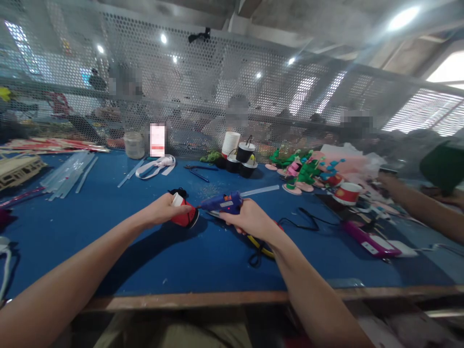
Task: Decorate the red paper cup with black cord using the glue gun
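Observation:
My left hand (165,210) is closed around a small red cup-shaped piece (184,217) with a white and black rim, held tilted just above the blue table (108,232). My right hand (250,220) grips a blue hot glue gun (224,203), its nozzle pointing left at the red piece and almost touching it. A clear glue stick (259,191) sticks out of the back of the gun. A black cord (300,217) runs from the gun across the table to the right.
Loose glue sticks (67,174) lie at the far left; a white strap (155,166), stacked white cups (230,142) and black-and-white cups (244,157) stand at the back. Green and pink craft figures (302,171) crowd the right. Another person's arm (420,205) reaches in from the right. A perforated metal screen (217,92) backs the table.

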`<state>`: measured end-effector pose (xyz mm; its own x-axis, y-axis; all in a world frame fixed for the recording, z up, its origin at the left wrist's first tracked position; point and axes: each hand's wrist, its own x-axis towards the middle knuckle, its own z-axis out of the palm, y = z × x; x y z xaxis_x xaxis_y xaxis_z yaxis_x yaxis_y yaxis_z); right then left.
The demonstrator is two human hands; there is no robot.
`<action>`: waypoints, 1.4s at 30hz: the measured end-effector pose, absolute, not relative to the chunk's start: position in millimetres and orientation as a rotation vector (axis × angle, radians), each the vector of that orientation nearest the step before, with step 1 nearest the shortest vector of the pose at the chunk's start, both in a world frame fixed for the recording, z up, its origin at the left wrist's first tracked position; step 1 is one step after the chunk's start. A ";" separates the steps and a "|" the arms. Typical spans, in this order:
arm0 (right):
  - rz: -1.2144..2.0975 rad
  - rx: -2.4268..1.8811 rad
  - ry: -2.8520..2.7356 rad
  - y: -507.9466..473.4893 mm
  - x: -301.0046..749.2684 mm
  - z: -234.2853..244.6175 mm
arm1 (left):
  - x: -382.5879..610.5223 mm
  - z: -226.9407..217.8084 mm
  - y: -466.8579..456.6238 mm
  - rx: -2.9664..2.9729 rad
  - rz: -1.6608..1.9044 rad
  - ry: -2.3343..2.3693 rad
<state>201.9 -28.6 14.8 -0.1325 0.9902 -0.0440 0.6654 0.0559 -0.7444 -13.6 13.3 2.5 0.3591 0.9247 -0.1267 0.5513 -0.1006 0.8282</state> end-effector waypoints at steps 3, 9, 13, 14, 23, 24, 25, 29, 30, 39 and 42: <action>0.855 -1.653 -1.855 -28.7 201.7 13.5 | -13.4 1.0 14.4 1.765 0.564 1.320; 0.870 -1.641 -1.864 -33.0 201.7 17.0 | -14.2 -0.5 15.1 1.730 0.568 1.344; 0.843 -1.624 -1.882 -33.6 201.7 17.6 | -13.5 2.0 12.9 1.718 0.568 1.342; 0.849 -1.605 -1.894 -33.8 201.9 17.5 | -13.1 2.6 12.3 1.718 0.568 1.336; 0.817 -1.594 -1.907 -33.0 203.3 13.6 | -12.7 1.9 13.2 1.717 0.585 1.328; 0.811 -1.590 -1.908 -33.1 203.2 13.7 | -13.0 1.7 13.3 1.721 0.581 1.327; 0.810 -1.583 -1.912 -33.3 203.1 14.0 | -13.1 1.7 13.3 1.722 0.576 1.324; 0.852 -1.550 -1.929 -34.5 202.5 15.5 | -12.9 2.5 12.3 1.736 0.564 1.325; 0.854 -1.560 -1.928 -34.3 202.3 15.5 | -12.8 2.7 12.1 1.739 0.564 1.330; 0.803 -1.568 -1.927 -37.8 199.9 16.8 | -13.6 -1.1 14.5 1.712 0.578 1.343; 0.789 -1.554 -1.938 -42.0 198.9 18.4 | -13.9 -2.9 15.5 1.668 0.605 1.339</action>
<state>198.9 -42.0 18.4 -0.1989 0.9790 0.0438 0.6699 0.1684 -0.7231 -13.9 15.5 -2.9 0.2976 0.9428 -0.1503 0.5101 -0.0240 0.8598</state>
